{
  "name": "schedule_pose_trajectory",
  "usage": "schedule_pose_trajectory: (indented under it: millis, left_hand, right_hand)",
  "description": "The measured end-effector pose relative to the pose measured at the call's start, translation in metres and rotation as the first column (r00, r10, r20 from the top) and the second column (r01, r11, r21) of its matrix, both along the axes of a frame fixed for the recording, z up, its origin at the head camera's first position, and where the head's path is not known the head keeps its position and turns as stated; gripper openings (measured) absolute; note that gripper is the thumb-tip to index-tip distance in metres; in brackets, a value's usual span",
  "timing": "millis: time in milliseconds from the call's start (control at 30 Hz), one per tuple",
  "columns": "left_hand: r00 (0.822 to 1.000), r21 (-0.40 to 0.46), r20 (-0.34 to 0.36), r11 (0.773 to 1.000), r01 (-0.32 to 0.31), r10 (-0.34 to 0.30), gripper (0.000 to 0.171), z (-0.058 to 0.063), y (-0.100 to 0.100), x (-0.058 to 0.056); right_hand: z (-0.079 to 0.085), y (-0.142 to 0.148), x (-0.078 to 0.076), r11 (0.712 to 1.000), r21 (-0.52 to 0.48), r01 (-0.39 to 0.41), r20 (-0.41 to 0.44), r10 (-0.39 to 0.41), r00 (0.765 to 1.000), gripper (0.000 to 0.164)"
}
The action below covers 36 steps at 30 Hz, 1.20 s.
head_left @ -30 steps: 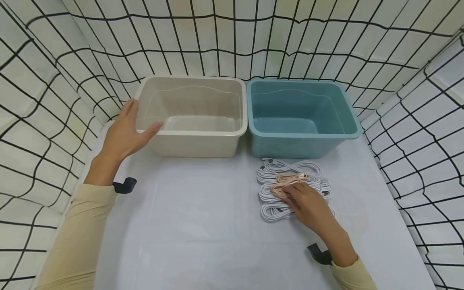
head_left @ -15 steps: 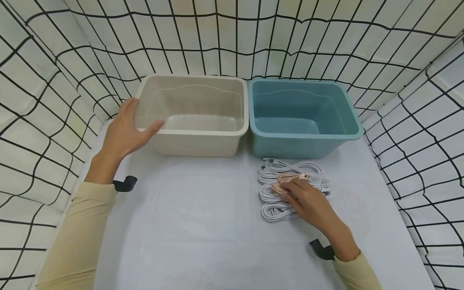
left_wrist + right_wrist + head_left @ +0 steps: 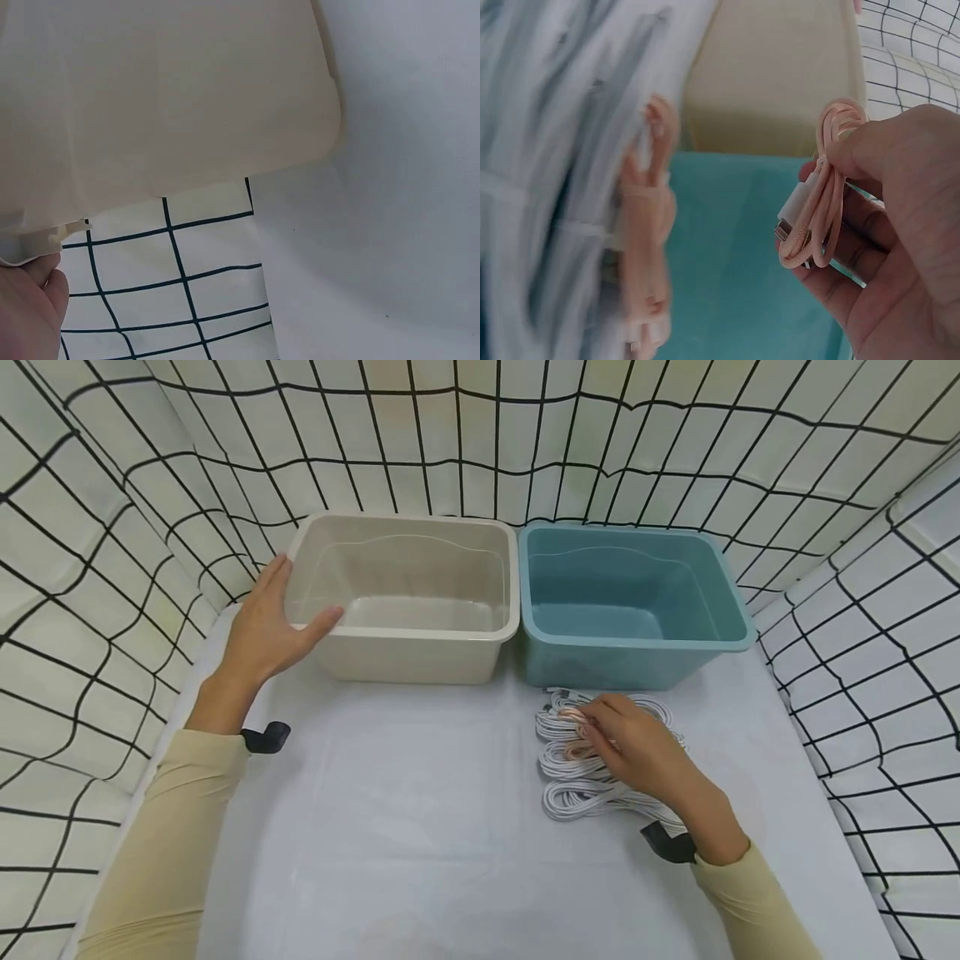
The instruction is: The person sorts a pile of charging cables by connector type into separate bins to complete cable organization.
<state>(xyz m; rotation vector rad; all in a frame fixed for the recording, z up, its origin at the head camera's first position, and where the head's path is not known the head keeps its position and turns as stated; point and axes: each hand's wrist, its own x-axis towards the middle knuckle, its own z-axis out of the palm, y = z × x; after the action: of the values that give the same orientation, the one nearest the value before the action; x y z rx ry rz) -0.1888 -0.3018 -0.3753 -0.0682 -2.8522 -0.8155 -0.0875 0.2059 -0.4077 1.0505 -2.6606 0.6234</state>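
Note:
My right hand (image 3: 637, 747) pinches a coiled peach charging cable (image 3: 825, 202) between thumb and fingers, lifted over the cable pile. A white plug end shows beside the loops in the right wrist view. Another peach cable (image 3: 645, 247) lies on several bundled white cables (image 3: 573, 797); the right hand partly covers them in the head view. My left hand (image 3: 262, 631) rests on the front left corner of a beige bin (image 3: 412, 662), its fingers straight along the left rim and its thumb over the front rim.
A teal bin (image 3: 600, 668) stands right beside the beige one, behind the cables. Both bins are empty. Black wire grid panels (image 3: 497, 466) enclose the white-covered table (image 3: 405, 802) at the back and both sides.
My right hand has picked a peach cable off the pile and moved it up and slightly back toward the teal bin. My left hand stays on the beige bin's rim.

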Motion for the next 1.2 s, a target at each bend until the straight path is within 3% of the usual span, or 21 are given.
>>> schedule_pose_trajectory:
  millis: [333, 633, 867, 1000, 1200]
  left_hand:
    - [1.0, 0.009, -0.005, 1.0, 0.002, -0.002, 0.105, -0.002, 0.003, 0.0]
    - [1.0, -0.003, 0.005, 1.0, 0.007, -0.007, 0.106, 0.002, 0.0, 0.001]
    - [1.0, -0.002, -0.007, 1.0, 0.008, -0.008, 0.105, 0.001, 0.001, 0.002]
    - [1.0, -0.001, -0.017, 1.0, 0.011, -0.011, 0.104, 0.0, 0.001, 0.001]
    - [1.0, 0.001, -0.027, 1.0, 0.012, -0.012, 0.103, -0.001, 0.0, 0.001]
  right_hand:
    - [0.034, -0.02, -0.028, 0.998, -0.032, -0.059, 0.017, 0.06, 0.998, 0.025]
    - [0.063, -0.045, -0.065, 0.994, 0.005, -0.11, 0.042, 0.11, 0.993, 0.025]
    - [0.083, -0.066, -0.089, 0.987, 0.012, -0.162, 0.015, 0.162, 0.987, 0.022]
    - [0.095, -0.078, -0.1, 0.988, 0.043, -0.15, 0.004, 0.15, 0.989, 0.022]
    - [0.115, -0.096, -0.116, 0.987, 0.098, -0.13, 0.057, 0.125, 0.991, 0.026]
